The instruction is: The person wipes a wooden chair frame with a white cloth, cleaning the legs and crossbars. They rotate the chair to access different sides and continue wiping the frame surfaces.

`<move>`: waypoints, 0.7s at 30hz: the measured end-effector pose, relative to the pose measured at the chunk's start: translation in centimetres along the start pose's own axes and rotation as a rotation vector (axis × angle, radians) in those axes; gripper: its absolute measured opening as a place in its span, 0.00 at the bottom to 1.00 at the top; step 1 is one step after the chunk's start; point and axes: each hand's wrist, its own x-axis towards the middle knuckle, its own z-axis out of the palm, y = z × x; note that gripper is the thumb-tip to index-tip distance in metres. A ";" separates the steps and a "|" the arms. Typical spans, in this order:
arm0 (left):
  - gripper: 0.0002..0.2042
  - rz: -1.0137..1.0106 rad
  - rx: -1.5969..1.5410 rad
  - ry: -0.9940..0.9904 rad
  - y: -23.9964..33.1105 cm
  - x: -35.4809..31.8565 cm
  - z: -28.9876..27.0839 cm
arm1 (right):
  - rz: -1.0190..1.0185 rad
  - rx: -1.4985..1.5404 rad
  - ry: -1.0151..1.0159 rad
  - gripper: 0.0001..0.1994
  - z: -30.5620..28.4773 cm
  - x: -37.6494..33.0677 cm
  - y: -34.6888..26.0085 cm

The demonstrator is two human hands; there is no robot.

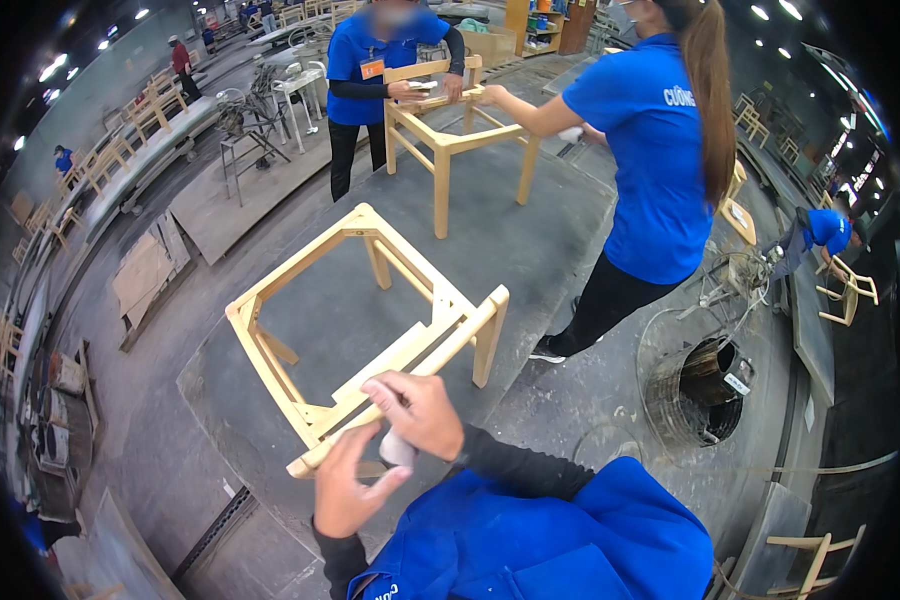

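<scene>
A pale wooden chair frame [315, 250] with no seat stands on a dark work surface [530, 240] before me, its long back rail on my side. My right hand [425, 412] is closed over that rail, and a small greyish-white pad [398, 450] shows beneath its fingers. What the pad is made of I cannot make out. Beside it, at the rail's left part, my left hand [348, 485] has its thumb spread away from the fingers. Its fingertips lie at the rail, and it holds nothing that I can see.
Across the surface, a second chair frame [440, 145] stands between two co-workers in blue shirts, whose hands are on its top. A dark metal drum [715, 380] is on the floor at right. More chair frames [115, 160] line a long conveyor at far left.
</scene>
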 end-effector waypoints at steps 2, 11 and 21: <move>0.16 -0.060 0.009 -0.033 0.0 0.1 1.0 | 0.007 -0.013 -0.057 0.10 1.5 -0.5 0.0; 0.09 -0.339 -0.279 0.179 -2.6 -1.5 1.2 | 0.057 0.184 -0.113 0.16 1.3 -2.3 2.1; 0.13 -0.369 -0.293 0.226 -4.6 -3.6 -1.1 | 0.236 0.283 -0.534 0.17 0.2 -3.2 4.1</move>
